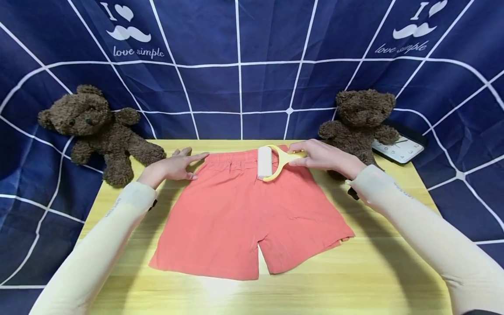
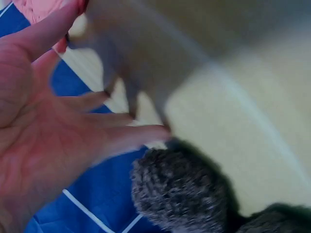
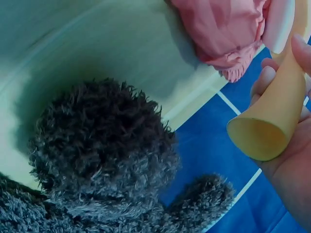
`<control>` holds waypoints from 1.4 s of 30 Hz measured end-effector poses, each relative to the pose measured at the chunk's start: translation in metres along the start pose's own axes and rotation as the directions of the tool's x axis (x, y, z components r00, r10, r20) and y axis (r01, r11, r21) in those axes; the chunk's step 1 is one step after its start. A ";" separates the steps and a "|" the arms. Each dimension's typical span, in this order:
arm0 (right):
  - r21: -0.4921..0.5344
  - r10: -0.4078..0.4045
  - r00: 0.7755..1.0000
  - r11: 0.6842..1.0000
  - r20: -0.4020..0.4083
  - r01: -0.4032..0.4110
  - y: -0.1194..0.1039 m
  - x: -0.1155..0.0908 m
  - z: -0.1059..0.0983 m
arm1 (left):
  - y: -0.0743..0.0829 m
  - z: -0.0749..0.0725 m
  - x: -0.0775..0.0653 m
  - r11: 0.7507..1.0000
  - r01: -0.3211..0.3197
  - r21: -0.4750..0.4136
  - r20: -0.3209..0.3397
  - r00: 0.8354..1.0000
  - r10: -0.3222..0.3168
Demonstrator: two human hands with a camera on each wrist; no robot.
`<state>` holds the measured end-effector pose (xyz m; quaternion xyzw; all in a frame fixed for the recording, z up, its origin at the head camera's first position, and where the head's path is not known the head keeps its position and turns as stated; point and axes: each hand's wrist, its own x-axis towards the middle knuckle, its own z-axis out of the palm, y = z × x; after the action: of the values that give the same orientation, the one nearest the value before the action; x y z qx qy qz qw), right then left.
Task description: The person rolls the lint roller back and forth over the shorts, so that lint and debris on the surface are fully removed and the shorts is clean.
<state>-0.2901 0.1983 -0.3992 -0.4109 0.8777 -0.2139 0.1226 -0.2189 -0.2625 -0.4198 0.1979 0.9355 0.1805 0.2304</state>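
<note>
A pair of coral shorts lies spread flat, its gathered waistband toward the back edge. At the waistband's left corner, my left hand touches the cloth with thumb and forefinger extended; the left wrist view shows its fingers spread. My right hand grips the yellow handle of a lint roller. The roller's white roll lies over the waistband, right of the middle. In the right wrist view, fingers wrap round the flared handle.
A brown teddy bear leans at the left, close to my left hand. Another brown bear sits behind my right wrist, with a white-faced clock beside it. Dark blue checked cloth hangs behind the wooden table.
</note>
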 end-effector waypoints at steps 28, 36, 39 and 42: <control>-0.040 0.029 0.999 0.999 0.023 -0.028 0.004 -0.019 -0.012 | 0.006 0.014 0.001 0.991 0.136 0.008 0.046 0.990 -0.136; -0.070 0.083 0.996 0.994 0.021 -0.082 0.013 -0.041 -0.025 | 0.005 0.017 0.003 0.991 0.137 0.009 0.044 0.990 -0.137; -0.079 0.121 0.992 0.990 0.024 -0.118 0.018 -0.050 -0.031 | 0.005 0.017 0.004 0.990 0.139 0.003 0.045 0.989 -0.139; -0.078 0.142 0.989 0.987 0.032 -0.139 0.021 -0.057 -0.036 | 0.005 0.017 0.004 0.989 0.148 0.009 0.047 0.988 -0.148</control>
<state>-0.2822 0.2644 -0.3756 -0.3565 0.9094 -0.1635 0.1383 -0.2119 -0.2526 -0.4330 0.1327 0.9424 0.1554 0.2650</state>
